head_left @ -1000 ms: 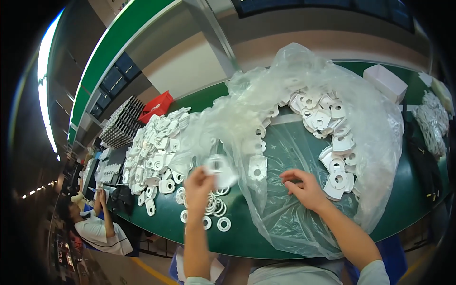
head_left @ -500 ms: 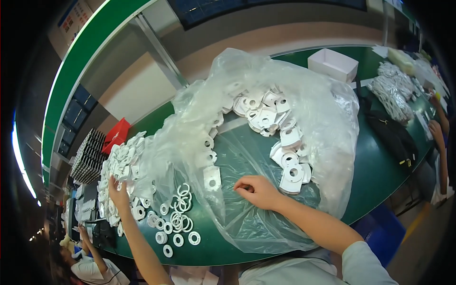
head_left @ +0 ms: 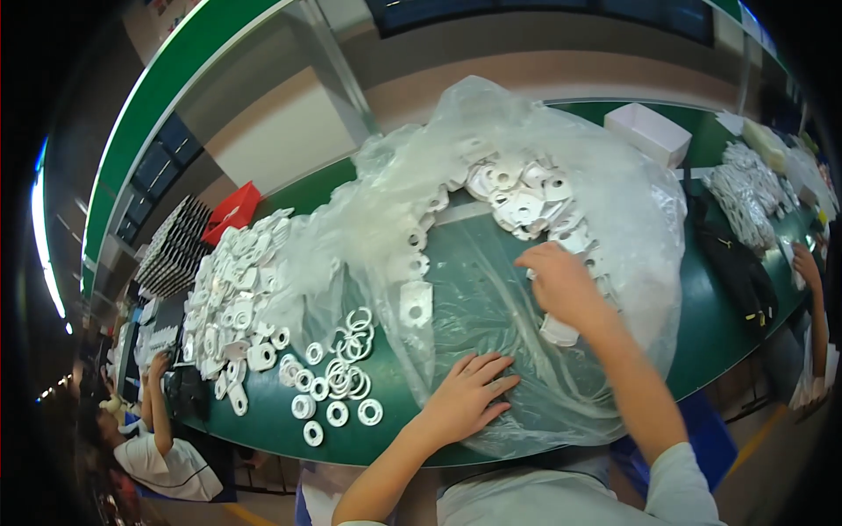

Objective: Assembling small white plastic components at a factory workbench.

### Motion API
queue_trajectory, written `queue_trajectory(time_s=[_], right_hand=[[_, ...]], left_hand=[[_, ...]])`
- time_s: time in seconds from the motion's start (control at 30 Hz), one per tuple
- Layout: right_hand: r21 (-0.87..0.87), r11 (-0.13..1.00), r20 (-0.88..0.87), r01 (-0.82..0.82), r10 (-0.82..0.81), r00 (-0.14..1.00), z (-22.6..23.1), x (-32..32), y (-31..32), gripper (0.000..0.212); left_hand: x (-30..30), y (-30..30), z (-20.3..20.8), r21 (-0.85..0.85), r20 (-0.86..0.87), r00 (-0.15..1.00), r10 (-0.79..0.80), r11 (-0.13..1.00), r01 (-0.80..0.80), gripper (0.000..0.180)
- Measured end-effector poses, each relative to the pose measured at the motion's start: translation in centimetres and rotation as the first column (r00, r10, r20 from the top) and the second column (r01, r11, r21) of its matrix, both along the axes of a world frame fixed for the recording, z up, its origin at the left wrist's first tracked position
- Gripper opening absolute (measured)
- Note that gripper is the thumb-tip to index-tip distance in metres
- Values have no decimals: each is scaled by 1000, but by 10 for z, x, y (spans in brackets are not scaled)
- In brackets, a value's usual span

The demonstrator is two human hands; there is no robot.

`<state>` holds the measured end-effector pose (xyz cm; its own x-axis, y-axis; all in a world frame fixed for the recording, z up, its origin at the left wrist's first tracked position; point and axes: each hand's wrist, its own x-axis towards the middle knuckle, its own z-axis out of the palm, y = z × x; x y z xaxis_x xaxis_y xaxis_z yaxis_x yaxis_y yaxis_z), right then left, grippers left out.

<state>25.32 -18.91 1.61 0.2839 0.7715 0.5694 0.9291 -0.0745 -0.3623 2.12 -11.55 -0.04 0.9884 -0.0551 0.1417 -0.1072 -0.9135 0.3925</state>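
Note:
My left hand (head_left: 469, 399) lies open on the clear plastic bag (head_left: 645, 219), fingers spread, close to the table's front edge. Farther up and to the right, my right hand (head_left: 566, 285) reaches over the bag with its fingers curled down. It is among flat white plastic parts with round holes, and a bit of white shows at its fingertips; what they grip is mostly hidden. Several such parts (head_left: 526, 210) form an arc inside the bag. One more white part (head_left: 416, 304) lies at the arc's left end. Another (head_left: 559, 331) sits below my right wrist.
White rings (head_left: 370, 412) lie loose on the green table (head_left: 395, 465), left of the bag. Behind them are a heap of white parts (head_left: 232, 289), a red bin (head_left: 232, 213) and stacked trays (head_left: 174, 247). A white box (head_left: 647, 134) stands far right. Co-workers sit at both sides.
My left hand has come from the heap of white parts to the bag's near side. My right hand has moved up and right to the parts in the arc. The view has shifted.

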Motion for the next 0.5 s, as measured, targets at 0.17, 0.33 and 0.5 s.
queue_trajectory(time_s=[0.17, 0.33, 0.5], right_hand=[[-476, 872, 257, 116, 12, 966, 8, 8, 5, 30], [-534, 841, 347, 86, 125, 929, 17, 31, 10, 13], [-441, 893, 119, -86, 153, 981, 39, 35, -2, 12]], left_hand=[[-18, 11, -1, -88, 91, 995, 40, 996, -32, 37], [-62, 45, 23, -227, 262, 853, 451, 888, -400, 23], [-125, 95, 35, -299, 296, 492, 819, 568, -766, 17]])
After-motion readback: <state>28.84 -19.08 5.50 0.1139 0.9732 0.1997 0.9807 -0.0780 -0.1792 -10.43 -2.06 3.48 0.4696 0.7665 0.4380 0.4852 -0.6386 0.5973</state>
